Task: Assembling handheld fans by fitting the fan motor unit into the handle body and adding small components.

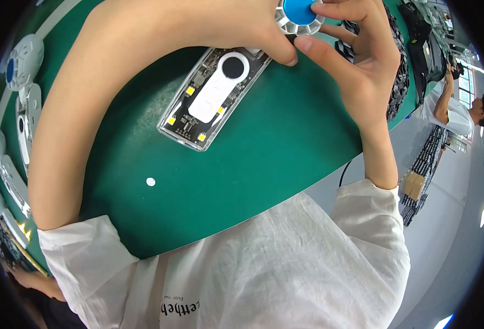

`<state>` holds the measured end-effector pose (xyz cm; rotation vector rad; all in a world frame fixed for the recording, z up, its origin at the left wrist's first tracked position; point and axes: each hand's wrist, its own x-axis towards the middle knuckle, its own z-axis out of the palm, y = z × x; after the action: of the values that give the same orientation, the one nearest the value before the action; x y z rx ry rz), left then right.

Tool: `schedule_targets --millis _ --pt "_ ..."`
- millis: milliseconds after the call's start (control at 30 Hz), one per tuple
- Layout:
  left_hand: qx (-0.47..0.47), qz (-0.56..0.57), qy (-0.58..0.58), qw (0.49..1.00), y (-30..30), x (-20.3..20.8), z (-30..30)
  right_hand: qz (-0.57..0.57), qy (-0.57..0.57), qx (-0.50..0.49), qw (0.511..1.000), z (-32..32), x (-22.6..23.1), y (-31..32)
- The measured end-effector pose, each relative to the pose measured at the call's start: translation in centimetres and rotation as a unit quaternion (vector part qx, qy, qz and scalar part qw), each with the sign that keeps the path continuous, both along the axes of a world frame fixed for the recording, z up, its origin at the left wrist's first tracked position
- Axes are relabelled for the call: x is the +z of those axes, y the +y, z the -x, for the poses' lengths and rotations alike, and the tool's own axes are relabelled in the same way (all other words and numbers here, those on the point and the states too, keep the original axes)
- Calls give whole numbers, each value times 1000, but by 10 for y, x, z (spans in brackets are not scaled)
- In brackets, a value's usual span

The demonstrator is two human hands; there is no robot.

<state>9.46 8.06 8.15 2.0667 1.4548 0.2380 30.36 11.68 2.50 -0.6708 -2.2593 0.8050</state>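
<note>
My left hand reaches in from the left, its thumb bent over the upper end of a flat clear-cased device. The device shows a dark circuit board, a white elongated plate with a black circle, and small yellow squares. Beside that thumb sits a round white ribbed head with a blue disc on top. My right hand touches the disc with its index fingertip and has its thumb near the rim. The top edge cuts off part of my left hand; how head and device join is hidden.
A small white round piece lies on the green table. White devices with blue-disc heads line the left side. Black shiny parts are heaped beyond my right hand. Another person is at far right; someone's hand shows lower left.
</note>
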Motion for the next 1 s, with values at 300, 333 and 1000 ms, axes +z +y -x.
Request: schedule_targets --millis 300,333,1000 --pt "50 2 -8 999 8 -14 -12 297 165 76 937 11 -20 27" --pt "60 28 -15 998 0 -8 -11 214 254 226 916 18 -42 37" --pt "36 -74 5 997 4 -25 -27 -81 -55 41 994 -7 4 -2"
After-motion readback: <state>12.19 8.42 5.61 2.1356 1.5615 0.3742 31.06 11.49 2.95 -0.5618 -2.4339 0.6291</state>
